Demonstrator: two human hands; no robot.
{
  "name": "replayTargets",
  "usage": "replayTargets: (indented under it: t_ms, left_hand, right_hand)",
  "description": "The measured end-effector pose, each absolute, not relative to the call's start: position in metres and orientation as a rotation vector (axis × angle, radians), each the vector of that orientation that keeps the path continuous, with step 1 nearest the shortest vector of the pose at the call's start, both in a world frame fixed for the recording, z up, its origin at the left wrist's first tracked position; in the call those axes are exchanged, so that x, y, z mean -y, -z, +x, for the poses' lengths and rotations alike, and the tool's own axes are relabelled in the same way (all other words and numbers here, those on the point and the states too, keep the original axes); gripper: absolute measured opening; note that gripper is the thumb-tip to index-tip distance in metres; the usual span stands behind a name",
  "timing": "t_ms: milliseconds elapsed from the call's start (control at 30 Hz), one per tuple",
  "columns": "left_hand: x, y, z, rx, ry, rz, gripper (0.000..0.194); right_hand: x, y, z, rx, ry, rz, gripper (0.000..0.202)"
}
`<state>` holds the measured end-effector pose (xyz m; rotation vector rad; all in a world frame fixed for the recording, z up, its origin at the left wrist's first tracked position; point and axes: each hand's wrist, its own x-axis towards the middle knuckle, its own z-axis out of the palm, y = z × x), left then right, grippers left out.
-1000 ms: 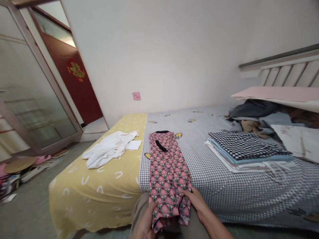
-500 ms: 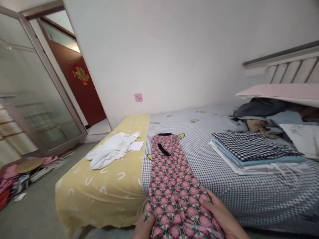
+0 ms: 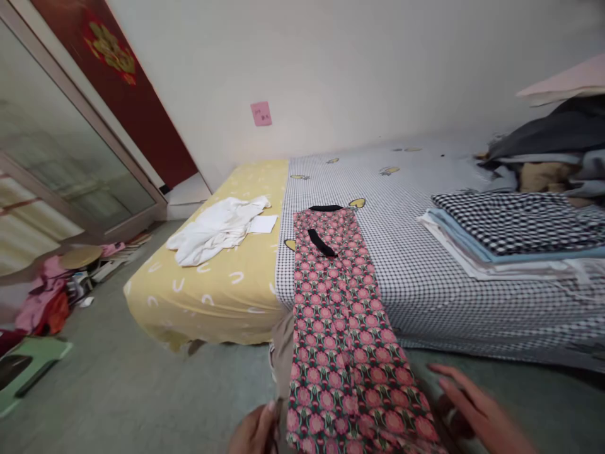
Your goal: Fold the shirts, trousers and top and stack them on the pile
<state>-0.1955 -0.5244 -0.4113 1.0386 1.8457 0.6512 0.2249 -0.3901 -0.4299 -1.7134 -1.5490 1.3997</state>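
A long pink floral garment (image 3: 335, 328), folded narrow, lies with its upper end on the bed and its lower end hanging toward me. It has a black collar (image 3: 325, 208) and a black band (image 3: 321, 243) across the upper part. My left hand (image 3: 255, 430) is low beside the garment's left edge, fingers loosely bent and apart from the cloth, partly cut off by the frame. Off the lower right edge, my right hand (image 3: 477, 407) is open with its fingers stretched out. Neither hand appears to grip the cloth.
A stack of folded clothes (image 3: 524, 227) with black-and-white checks on top lies to the right on the checked sheet (image 3: 401, 252). A white crumpled garment (image 3: 220, 230) and a white card (image 3: 263, 224) rest on the yellow sheet (image 3: 189, 296). A green stool (image 3: 35, 372) stands at lower left.
Both hands have let go of the floral garment's lower sides and moved outward. The view has tilted down, showing more floor.
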Motion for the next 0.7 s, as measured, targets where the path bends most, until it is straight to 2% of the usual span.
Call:
replayTargets:
  t_ms: [100,133,200,300,400,467,567,700]
  left_hand:
    - [0.523,0.424,-0.222,-2.290,-0.588,1.462,0.028]
    - [0.518,0.424,-0.225,-2.395,-0.605,1.690,0.027]
    - [0.500,0.416,-0.220,-2.468,-0.635,2.156,0.039]
    - [0.464,0.390,-0.198,-2.230,-0.547,2.762,0.056]
    - [0.431,0.365,-0.179,-1.792,-0.342,3.034,0.074]
    - [0.415,0.355,-0.174,-1.495,-0.250,2.881,0.078]
    - [0.399,0.346,-0.180,-1.134,-0.233,2.407,0.065]
    - [0.386,0.329,-0.187,-1.036,-0.291,1.982,0.040]
  right_hand:
    - [0.376,0.441,0.237,1.926,-0.600,-1.581,0.053]
    - [0.372,0.441,0.234,2.025,-0.358,-1.477,0.049]
    - [0.364,0.435,0.219,2.185,-0.002,-1.265,0.047]
    - [0.350,0.414,0.185,2.387,0.208,-1.005,0.060]
    - [0.331,0.389,0.158,2.582,0.104,-0.763,0.066]
    - [0.319,0.374,0.148,2.705,-0.149,-0.573,0.060]
    - [0.309,0.360,0.140,2.772,-0.608,-0.335,0.044]
    - [0.304,0.367,0.132,2.692,-0.957,-0.275,0.025]
